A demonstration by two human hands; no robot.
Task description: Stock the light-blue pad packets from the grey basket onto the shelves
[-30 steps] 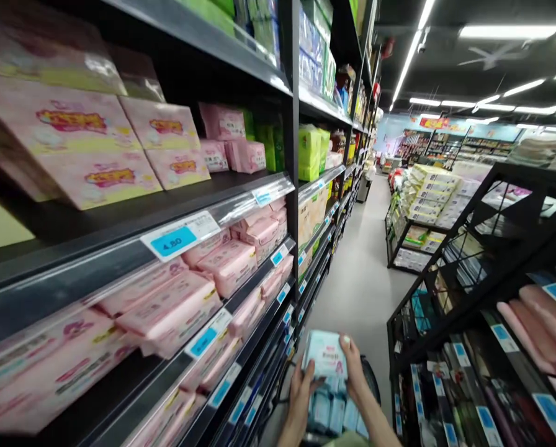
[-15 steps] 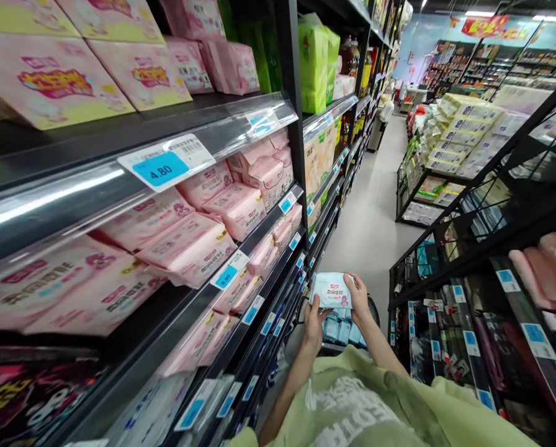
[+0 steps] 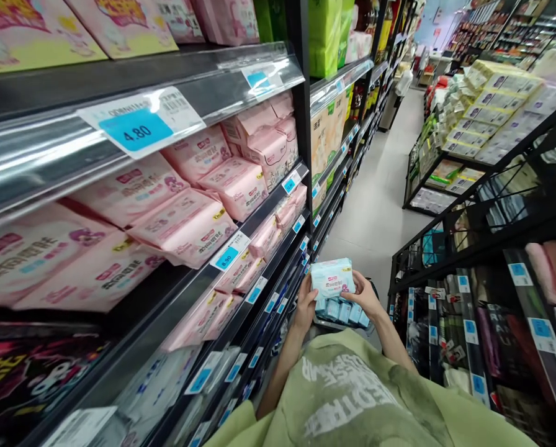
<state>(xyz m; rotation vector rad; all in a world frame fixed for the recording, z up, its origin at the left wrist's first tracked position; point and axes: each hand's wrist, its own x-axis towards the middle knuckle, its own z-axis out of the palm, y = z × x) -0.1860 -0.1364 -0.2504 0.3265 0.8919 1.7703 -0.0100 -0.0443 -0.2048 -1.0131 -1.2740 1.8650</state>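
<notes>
Far left, low: dark printed packages (image 3: 40, 366), with pink and yellow lettering, partly in shadow. Far left, top: pink-and-yellow boxes (image 3: 129, 28), side by side on the upper shelf, cropped by the upper edge. Beneath them, on the shelf edge: price label (image 3: 138, 127), blue and white, reading 4.80. Next shelf down: pink soft packs (image 3: 180, 226), piled in rows, some tilted over the front edge. On that edge: second price label (image 3: 229, 253), reading 8.90. Beyond the black shelf upright (image 3: 301, 105): green packs (image 3: 324, 37) above, beige cartons (image 3: 327, 133) below.

Lower centre: left hand (image 3: 304, 305), grasping the left side of a pale-blue soft pack (image 3: 332, 278), thumb on its printed face, other fingers mostly hidden. The pack is tilted with its print facing the wearer, raised over a container of small blue packs (image 3: 343, 311). Below: green T-shirt (image 3: 352, 397), white lettering. Right hand (image 3: 367, 297), grasping the same pack's right side, its thumb and fingers at the lower right corner.

Right: grey aisle floor (image 3: 375, 161); yellow-and-white packs (image 3: 492, 108), stacked on a low black stand; far right, pink folded textiles (image 3: 550, 264) on a black rack.
</notes>
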